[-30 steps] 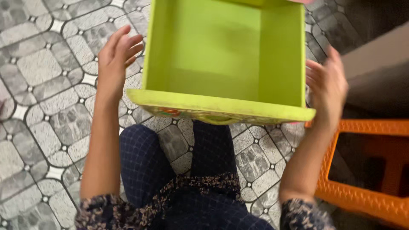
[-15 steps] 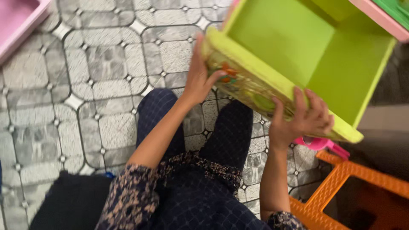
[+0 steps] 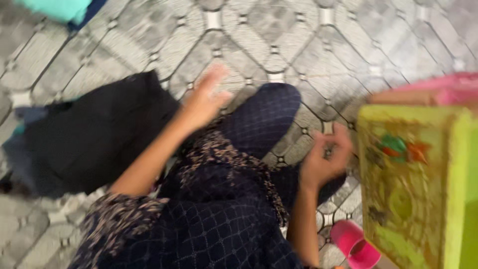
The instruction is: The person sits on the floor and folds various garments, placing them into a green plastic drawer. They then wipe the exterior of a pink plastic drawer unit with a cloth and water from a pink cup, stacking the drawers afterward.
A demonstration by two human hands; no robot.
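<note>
Green drawer [image 3: 418, 189] likely rigid, light, bulky; grip opposite side walls. Your left hand [image 3: 206, 97] open, empty; right hand [image 3: 323, 157] loosely curled, apparently empty, just beside drawer.

Place: a home, on the floor of a living space.
Floor: grey patterned tiles [image 3: 279, 35] are spreading everywhere.
Furniture: a lime green drawer [image 3: 413, 189] is standing at the right.
Beside the drawer: a pink plastic cup [image 3: 354, 245] is lying at its lower left.
Far from the drawer: dark cloth [image 3: 94, 134] is lying at left.
</note>
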